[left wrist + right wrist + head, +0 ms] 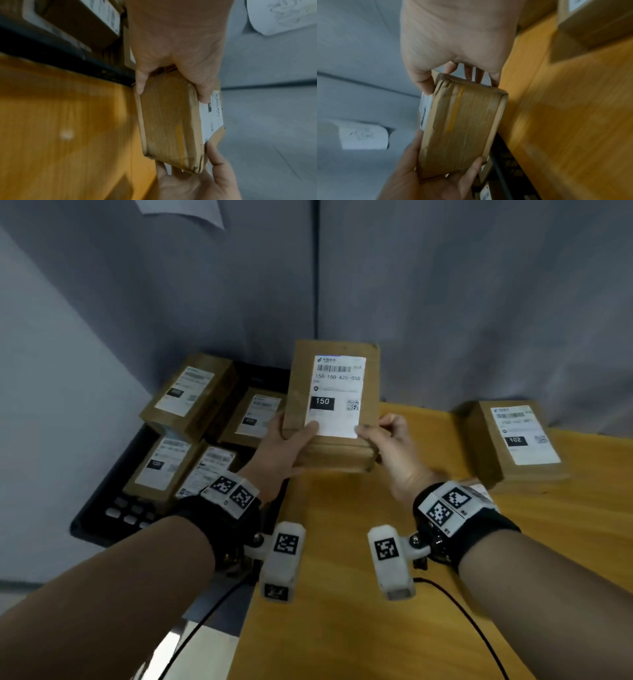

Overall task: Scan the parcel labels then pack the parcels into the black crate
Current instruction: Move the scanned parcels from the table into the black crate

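A brown parcel (334, 405) with a white label marked 150 is held up in the air, label facing me, above the table's left edge. My left hand (291, 441) grips its lower left corner, thumb on the label. My right hand (388, 436) grips its lower right corner the same way. The wrist views show the parcel's taped end (169, 119) (462, 124) between both hands. The black crate (102, 508) stands lower left beside the table and holds several labelled parcels (190, 395). Another parcel (517, 440), marked 102, lies on the table at the right.
The yellow wooden table (376, 628) fills the lower right. Grey partition walls (479, 302) close off the back, with a white sheet (185, 210) pinned high up. Black cables (472, 618) trail from the wrist cameras over the table.
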